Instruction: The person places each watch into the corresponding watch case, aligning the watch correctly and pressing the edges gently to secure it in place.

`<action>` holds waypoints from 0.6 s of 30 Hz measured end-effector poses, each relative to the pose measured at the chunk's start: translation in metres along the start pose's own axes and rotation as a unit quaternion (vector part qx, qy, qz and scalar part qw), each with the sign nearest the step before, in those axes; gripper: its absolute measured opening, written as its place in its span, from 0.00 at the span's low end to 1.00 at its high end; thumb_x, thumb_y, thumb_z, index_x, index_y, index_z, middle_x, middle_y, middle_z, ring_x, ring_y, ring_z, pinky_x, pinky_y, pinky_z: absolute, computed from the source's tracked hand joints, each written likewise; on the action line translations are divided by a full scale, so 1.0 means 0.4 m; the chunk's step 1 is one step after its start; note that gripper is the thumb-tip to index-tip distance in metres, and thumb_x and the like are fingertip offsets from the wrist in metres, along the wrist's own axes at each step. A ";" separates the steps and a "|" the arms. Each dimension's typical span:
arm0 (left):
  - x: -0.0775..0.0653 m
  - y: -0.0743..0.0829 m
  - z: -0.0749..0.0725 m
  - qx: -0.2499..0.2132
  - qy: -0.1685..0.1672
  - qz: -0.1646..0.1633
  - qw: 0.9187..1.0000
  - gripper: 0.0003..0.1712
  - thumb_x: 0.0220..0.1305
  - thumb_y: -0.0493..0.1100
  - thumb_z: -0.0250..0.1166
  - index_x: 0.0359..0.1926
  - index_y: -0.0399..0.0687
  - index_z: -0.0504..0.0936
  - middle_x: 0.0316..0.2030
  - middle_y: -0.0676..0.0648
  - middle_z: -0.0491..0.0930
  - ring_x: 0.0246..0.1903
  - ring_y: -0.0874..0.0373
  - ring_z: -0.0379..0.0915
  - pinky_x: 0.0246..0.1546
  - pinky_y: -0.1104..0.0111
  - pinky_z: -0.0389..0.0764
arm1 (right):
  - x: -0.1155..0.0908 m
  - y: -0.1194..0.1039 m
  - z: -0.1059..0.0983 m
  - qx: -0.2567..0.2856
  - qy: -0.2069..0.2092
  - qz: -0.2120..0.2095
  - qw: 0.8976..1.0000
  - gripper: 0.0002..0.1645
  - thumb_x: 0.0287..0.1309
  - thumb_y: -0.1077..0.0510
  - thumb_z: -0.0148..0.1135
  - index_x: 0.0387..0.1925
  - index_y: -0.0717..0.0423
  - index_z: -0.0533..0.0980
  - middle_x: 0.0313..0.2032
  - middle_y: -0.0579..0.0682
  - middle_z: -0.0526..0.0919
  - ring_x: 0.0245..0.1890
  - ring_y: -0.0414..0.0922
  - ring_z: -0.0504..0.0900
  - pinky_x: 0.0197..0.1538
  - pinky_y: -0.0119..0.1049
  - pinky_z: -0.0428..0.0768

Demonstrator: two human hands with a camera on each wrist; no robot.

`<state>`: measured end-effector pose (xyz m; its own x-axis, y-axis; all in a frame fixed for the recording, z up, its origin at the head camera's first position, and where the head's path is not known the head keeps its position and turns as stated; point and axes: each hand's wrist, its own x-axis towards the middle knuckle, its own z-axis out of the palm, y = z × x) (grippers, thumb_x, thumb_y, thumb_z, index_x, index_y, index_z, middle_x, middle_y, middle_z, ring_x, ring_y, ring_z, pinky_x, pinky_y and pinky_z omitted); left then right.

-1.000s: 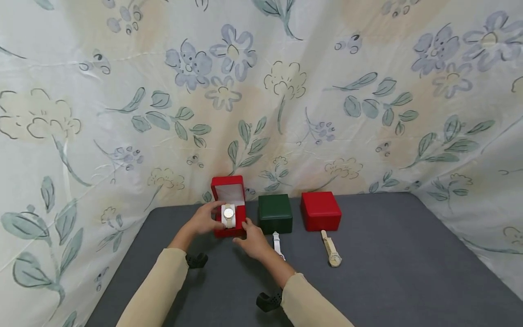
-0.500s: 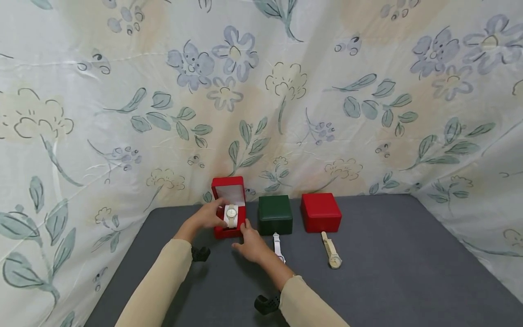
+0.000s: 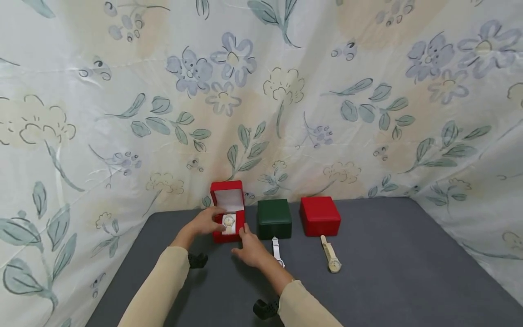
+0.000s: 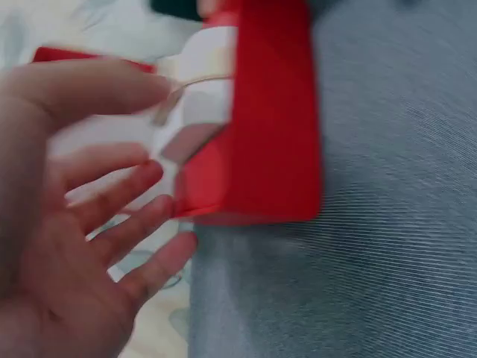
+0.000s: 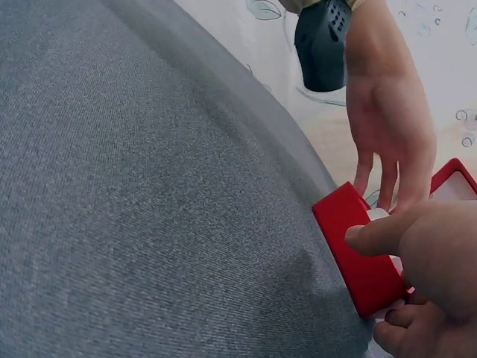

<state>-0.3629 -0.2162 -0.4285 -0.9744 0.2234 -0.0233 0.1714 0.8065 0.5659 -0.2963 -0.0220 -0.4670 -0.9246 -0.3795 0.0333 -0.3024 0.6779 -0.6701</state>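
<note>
A wristwatch (image 3: 229, 220) with a pale strap sits round a white cushion inside an open red watch box (image 4: 276, 134). My left hand (image 3: 205, 221) reaches in from the left. In the left wrist view its thumb lies at the strap, while the other fingers are spread near the box's inner edge. My right hand (image 3: 251, 247) is at the box's front right corner, forefinger touching the side and thumb held apart from it. A white watch (image 3: 276, 250) lies partly behind the right hand, in front of a shut green box (image 3: 274, 219).
A closed red box (image 3: 320, 216) stands right of the green one, a cream-strapped watch (image 3: 331, 256) before it. The boxes line the rear of a grey table (image 3: 400, 272). A floral cloth (image 3: 261, 100) hangs behind. Each wrist wears a black mount (image 3: 265, 309).
The watch on its cushion has shifted right, then back left, and now sits lower in the box. The left hand moved with it. The right hand has stayed at the corner.
</note>
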 end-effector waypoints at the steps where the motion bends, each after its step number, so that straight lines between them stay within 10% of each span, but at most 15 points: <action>1: 0.002 -0.001 -0.003 -0.017 0.027 -0.017 0.999 0.29 0.60 0.47 0.64 0.61 0.42 0.74 0.61 0.36 0.72 0.58 0.42 0.67 0.58 0.46 0.73 | 0.000 0.002 -0.001 -0.001 0.001 0.001 1.000 0.45 0.59 0.53 0.65 0.70 0.67 0.57 0.74 0.64 0.51 0.70 0.57 0.64 0.66 0.50 0.70; 7: 0.027 0.009 -0.029 -0.129 0.220 -0.108 0.961 0.33 0.72 0.64 0.43 0.44 0.37 0.77 0.36 0.40 0.77 0.33 0.51 0.71 0.30 0.65 0.72 | 0.001 0.014 -0.009 0.003 0.008 0.019 1.000 0.44 0.60 0.55 0.64 0.71 0.65 0.57 0.75 0.62 0.50 0.70 0.57 0.64 0.66 0.51 0.71; 18: 0.087 0.041 -0.032 -0.220 0.121 -0.141 0.958 0.48 0.67 0.74 0.29 0.74 0.45 0.53 0.66 0.33 0.62 0.63 0.36 0.62 0.54 0.43 0.76 | -0.003 0.007 0.001 -0.064 0.040 -0.022 0.997 0.29 0.66 0.62 0.53 0.66 0.68 0.64 0.71 0.65 0.58 0.65 0.55 0.72 0.63 0.45 0.74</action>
<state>-0.3960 -0.2023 -0.4094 -0.9873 -0.1451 -0.0642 -0.1287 0.4959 0.8588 -0.2961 -0.0200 -0.4691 -0.9238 -0.3627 0.1224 -0.3651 0.7390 -0.5661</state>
